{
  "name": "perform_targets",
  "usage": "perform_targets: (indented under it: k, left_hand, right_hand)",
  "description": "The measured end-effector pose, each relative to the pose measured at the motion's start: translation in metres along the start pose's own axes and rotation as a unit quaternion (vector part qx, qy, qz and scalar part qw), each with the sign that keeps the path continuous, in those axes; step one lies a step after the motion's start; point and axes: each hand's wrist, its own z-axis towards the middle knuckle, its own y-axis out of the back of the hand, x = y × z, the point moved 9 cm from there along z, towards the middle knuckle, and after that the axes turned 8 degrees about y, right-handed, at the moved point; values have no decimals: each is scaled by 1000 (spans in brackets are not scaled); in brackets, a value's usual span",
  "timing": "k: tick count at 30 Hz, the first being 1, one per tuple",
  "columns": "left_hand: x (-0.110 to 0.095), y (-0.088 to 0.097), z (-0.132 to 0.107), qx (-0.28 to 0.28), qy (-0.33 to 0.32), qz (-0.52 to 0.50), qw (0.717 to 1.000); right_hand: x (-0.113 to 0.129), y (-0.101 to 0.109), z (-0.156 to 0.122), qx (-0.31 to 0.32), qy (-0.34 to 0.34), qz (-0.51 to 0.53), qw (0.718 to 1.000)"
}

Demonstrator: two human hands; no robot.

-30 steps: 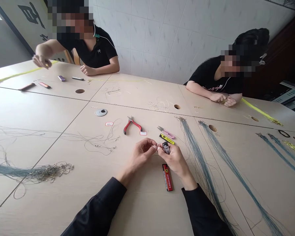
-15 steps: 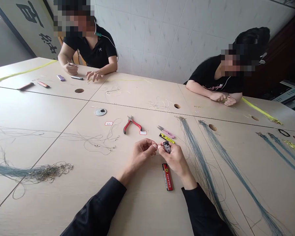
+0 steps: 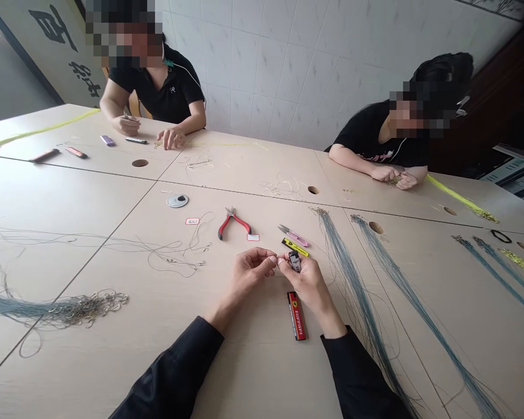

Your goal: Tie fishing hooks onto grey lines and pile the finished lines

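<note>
"Right hand [image 3: 308, 285], head view?"
"Curled, grasping a black lighter [image 3: 294, 262] upright in the fingers, above the table."
"Left hand [image 3: 248, 269]?"
"Fingertips pinched together just beside the lighter; any held item too fine to tell."
"Nearest else?"
"Red lighter [image 3: 296, 315], lying just below the right hand."

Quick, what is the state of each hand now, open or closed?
Left hand: closed, fingertips pinched together; cannot tell if it holds anything.
Right hand: closed, holding a small black lighter.
</note>
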Motion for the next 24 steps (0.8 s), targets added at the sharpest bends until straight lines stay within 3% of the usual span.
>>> perform_targets:
  k: [24]
  left_hand:
    - [11,-1,3,17,-50,78,995]
  right_hand:
    - [3,-1,-1,11,5,-23,1000]
